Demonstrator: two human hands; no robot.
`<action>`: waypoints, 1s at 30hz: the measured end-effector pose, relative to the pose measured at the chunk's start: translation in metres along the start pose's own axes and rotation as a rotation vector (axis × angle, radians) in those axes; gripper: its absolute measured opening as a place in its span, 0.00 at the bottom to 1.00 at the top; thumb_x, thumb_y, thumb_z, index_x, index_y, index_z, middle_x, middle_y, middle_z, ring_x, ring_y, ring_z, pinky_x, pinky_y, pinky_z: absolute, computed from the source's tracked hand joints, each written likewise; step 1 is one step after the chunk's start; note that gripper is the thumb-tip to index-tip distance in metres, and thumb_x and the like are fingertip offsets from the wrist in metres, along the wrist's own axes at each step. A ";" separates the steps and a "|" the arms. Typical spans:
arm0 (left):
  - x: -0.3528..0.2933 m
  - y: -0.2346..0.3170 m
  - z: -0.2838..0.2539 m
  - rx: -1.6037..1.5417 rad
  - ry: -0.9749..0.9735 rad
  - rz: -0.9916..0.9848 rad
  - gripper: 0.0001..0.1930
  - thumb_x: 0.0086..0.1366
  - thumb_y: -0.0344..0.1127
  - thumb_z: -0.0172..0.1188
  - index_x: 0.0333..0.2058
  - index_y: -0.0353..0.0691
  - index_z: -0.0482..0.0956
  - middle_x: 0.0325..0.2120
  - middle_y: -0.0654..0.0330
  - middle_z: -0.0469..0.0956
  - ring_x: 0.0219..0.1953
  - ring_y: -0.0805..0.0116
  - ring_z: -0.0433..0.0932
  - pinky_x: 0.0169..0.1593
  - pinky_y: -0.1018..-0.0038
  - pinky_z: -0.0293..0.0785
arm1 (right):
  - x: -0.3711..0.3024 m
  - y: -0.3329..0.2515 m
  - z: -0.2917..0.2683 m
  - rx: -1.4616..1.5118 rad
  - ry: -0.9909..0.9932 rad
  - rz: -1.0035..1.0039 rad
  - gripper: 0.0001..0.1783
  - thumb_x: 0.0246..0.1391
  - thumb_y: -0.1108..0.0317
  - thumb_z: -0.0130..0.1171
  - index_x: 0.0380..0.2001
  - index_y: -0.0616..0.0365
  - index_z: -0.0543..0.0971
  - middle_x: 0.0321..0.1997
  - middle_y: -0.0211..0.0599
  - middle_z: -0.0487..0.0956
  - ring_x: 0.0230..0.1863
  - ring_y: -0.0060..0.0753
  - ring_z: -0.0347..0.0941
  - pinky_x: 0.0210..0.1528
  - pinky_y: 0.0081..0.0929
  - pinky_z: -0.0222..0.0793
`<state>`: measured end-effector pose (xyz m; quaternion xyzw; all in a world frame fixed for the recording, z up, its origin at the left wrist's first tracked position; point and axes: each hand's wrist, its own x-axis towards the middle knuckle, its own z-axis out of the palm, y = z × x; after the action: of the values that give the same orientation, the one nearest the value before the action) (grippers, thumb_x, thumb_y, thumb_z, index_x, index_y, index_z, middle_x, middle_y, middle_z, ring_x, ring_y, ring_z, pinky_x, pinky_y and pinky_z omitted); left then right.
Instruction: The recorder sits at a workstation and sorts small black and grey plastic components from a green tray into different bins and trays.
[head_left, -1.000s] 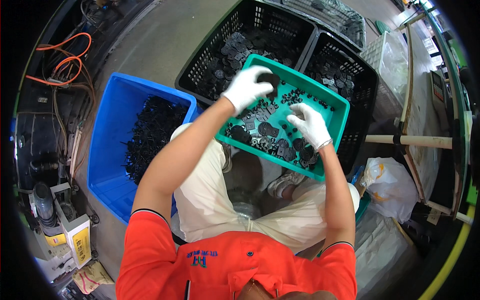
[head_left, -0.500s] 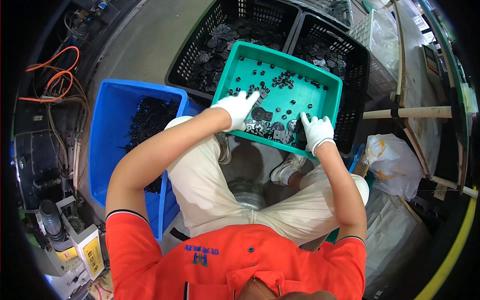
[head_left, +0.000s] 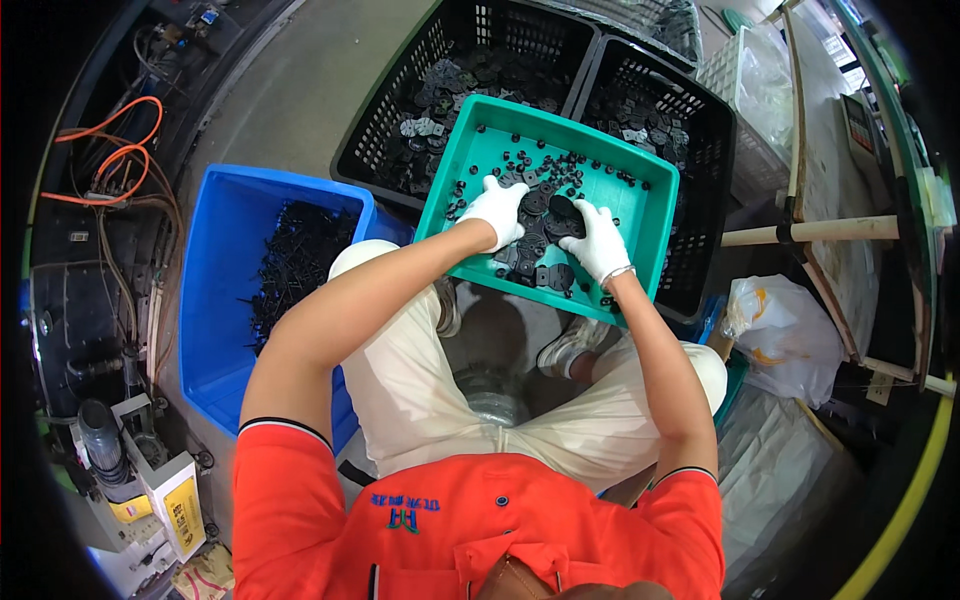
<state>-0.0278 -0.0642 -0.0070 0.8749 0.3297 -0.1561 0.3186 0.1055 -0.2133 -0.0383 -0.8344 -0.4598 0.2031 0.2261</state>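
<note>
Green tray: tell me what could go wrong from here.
Small round parts lie loose beside the black flat parts heaped between the left hand and right hand, so they could get mixed in. The green tray overlaps the black crates in view; a hard push might shift it and spill parts.

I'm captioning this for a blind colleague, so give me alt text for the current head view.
A person's white-gloved left hand and right hand are at either side of a pile of black parts in a green tray. A blue bin stands left; black crates sit beyond.
</note>
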 end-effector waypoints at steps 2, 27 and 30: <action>0.006 0.002 -0.006 -0.079 0.007 -0.015 0.30 0.49 0.36 0.63 0.52 0.50 0.64 0.49 0.42 0.57 0.46 0.42 0.69 0.52 0.62 0.67 | 0.011 0.004 -0.002 0.084 -0.004 0.022 0.35 0.35 0.67 0.67 0.50 0.51 0.67 0.42 0.52 0.67 0.42 0.55 0.69 0.45 0.38 0.68; 0.034 -0.005 -0.050 -1.259 -0.116 0.093 0.17 0.58 0.23 0.50 0.47 0.29 0.67 0.42 0.51 0.70 0.40 0.67 0.73 0.41 0.75 0.76 | 0.059 -0.021 0.000 0.077 0.157 -0.314 0.08 0.52 0.66 0.50 0.33 0.56 0.74 0.33 0.37 0.75 0.32 0.37 0.73 0.34 0.29 0.68; 0.037 -0.006 -0.048 -1.351 -0.031 0.092 0.16 0.58 0.23 0.50 0.47 0.29 0.68 0.41 0.51 0.70 0.41 0.66 0.73 0.43 0.73 0.76 | 0.056 -0.036 -0.016 1.038 -0.168 0.235 0.13 0.56 0.62 0.48 0.38 0.60 0.74 0.36 0.36 0.76 0.32 0.29 0.75 0.33 0.23 0.71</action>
<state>-0.0013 -0.0110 0.0086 0.4945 0.3126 0.0856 0.8065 0.1174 -0.1516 -0.0127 -0.6398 -0.2189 0.4937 0.5468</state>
